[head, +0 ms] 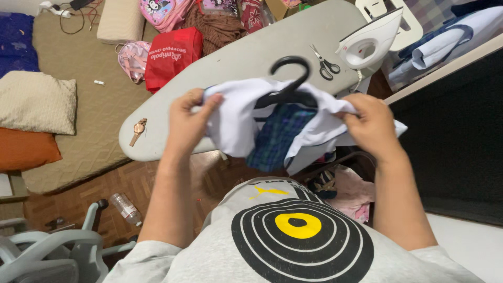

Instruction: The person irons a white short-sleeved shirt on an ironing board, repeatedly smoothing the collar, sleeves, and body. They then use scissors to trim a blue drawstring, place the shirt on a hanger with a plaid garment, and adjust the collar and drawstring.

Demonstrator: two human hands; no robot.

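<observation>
White garment (pixel 236 123) on hanger (pixel 290 86), both hands gripping edges

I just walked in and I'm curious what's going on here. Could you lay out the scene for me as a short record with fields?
left hand: left hand grips one side of the white garment
right hand: right hand grips the garment's other side
garment: white with a dark plaid part, on a black hanger, held up above the ironing board
on the board: scissors, white iron standing on end, wristwatch
floor: red bag, plastic bottle, cushions
</observation>
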